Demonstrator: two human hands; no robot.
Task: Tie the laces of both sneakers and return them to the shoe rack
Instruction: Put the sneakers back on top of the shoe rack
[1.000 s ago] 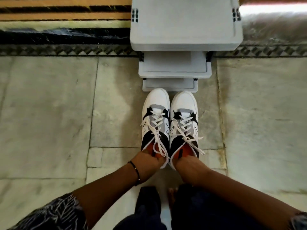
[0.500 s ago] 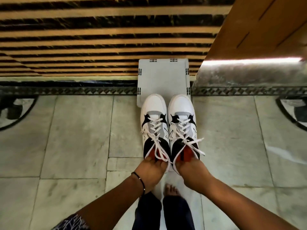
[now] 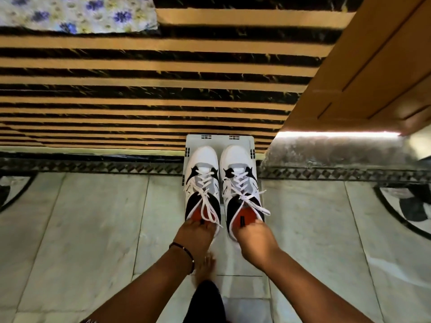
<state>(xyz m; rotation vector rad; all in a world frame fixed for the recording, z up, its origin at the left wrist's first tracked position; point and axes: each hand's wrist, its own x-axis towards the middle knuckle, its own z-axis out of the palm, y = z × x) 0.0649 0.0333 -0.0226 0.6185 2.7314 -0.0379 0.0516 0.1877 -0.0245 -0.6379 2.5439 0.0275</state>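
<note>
A: What's nearest, at six o'clock?

B: A dark trouser leg and a bare foot on the pale stone floor, with both forearms reaching up toward twelve. The left wrist wears a thin dark bracelet.

A: And the fingers?

B: The left hand is curled over the heel of the left sneaker, fingertips tucked into the red opening. The right hand grips the heel of the right sneaker the same way. Both are closed on the shoes; the fingertips themselves are hidden.

A: Laces?

B: White laces lie in bows over both tongues, loops trailing toward the heels.

A: Where are the sneakers?

B: Side by side, toes at twelve, over the grey shoe rack; whether they rest on it, I cannot tell. Beyond is a black-and-tan striped surface, with a wooden panel at two o'clock.
</note>
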